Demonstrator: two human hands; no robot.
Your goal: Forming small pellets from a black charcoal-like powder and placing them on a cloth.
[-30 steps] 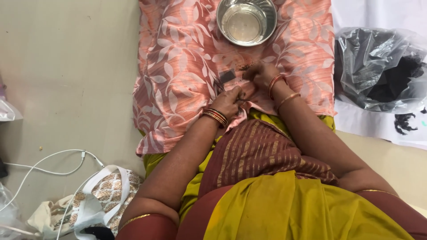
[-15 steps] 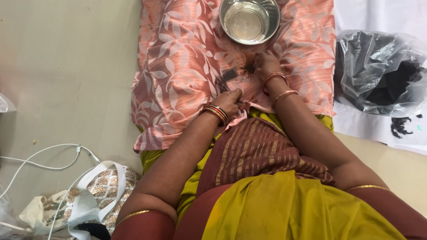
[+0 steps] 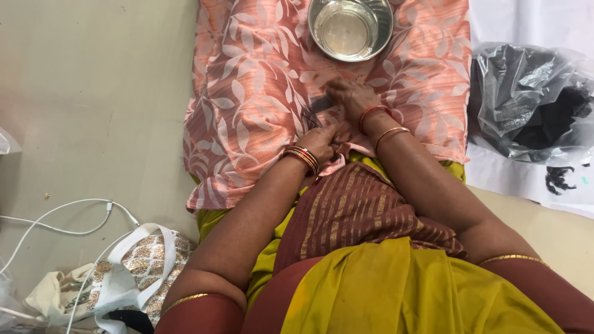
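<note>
I sit on the floor with a pink leaf-patterned cloth (image 3: pixel 247 93) spread in front of my lap. My left hand (image 3: pixel 320 139), bangles at its wrist, presses down on the cloth near its lower edge. My right hand (image 3: pixel 350 94) lies just above it, fingers curled over a small dark object (image 3: pixel 320 104) on the cloth. Whether the fingers grip that object is hidden. A steel bowl (image 3: pixel 351 28) holding clear liquid stands on the cloth beyond my right hand.
A crumpled dark plastic bag (image 3: pixel 526 102) with black material lies on a white sheet at the right. A patterned cloth bag (image 3: pixel 127 272) and a white cable (image 3: pixel 68 216) lie on the beige floor at the lower left.
Both hands have shifted slightly on the cloth, the right hand sliding a little toward the left over the dark object. The bowl stays in place.
</note>
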